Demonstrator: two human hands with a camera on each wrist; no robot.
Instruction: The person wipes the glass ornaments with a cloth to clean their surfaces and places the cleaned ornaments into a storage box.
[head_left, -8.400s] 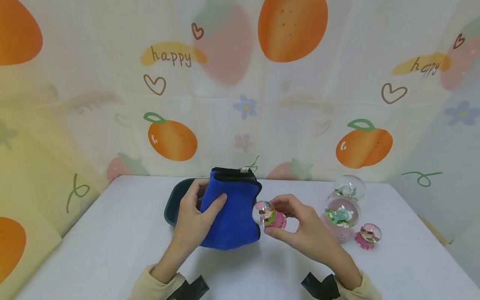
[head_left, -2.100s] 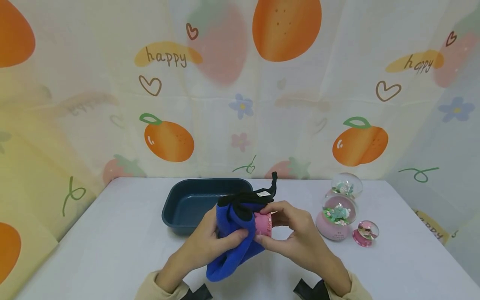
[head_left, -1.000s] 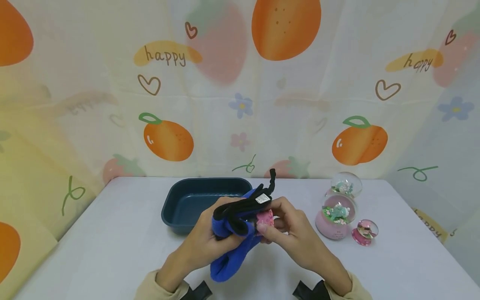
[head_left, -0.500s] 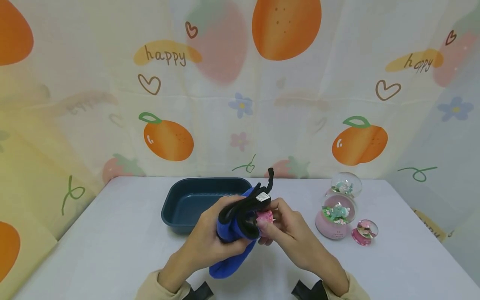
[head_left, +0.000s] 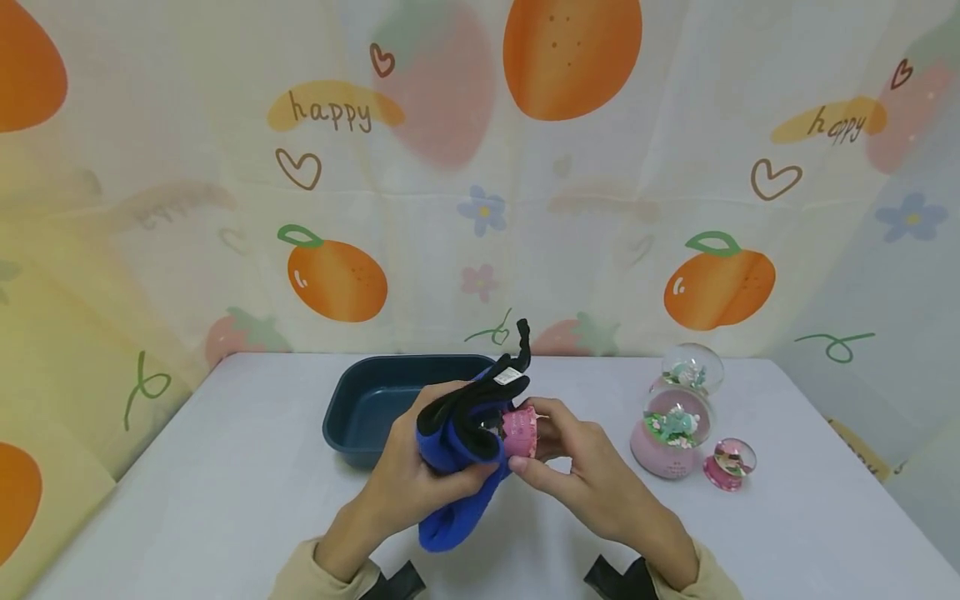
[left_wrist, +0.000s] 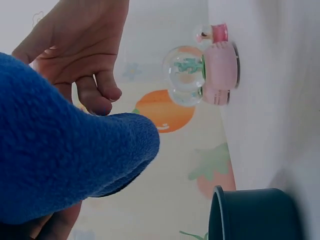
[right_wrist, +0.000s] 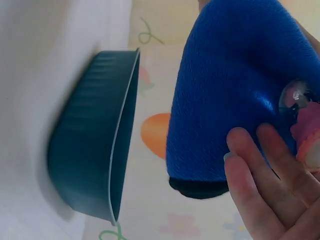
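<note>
My left hand (head_left: pixel 408 475) grips a folded blue cloth (head_left: pixel 453 525) with black edging and a white tag, held above the table. With the thumb and fingers of my right hand (head_left: pixel 596 467) I hold a small snow globe (head_left: pixel 520 432) by its scalloped pink base. Its clear ball is pressed against the cloth and mostly covered by the folds in the head view. The right wrist view shows part of that ball (right_wrist: pixel 295 95) against the blue pile, beside my fingers. In the left wrist view, the cloth (left_wrist: pixel 70 145) hides most of my left hand.
A dark teal rectangular basin (head_left: pixel 348 429) stands on the white table (head_left: pixel 225 475) behind my left hand. To the right are a large pink-based snow globe (head_left: pixel 667 454), another clear globe (head_left: pixel 701 367) behind it and a small one (head_left: pixel 726 477). A printed fruit curtain hangs behind.
Earlier the small globe was in plain view right of the hanging cloth; now its ball is among the folds. Since half a second ago, its pink base has turned to face right and shows more.
</note>
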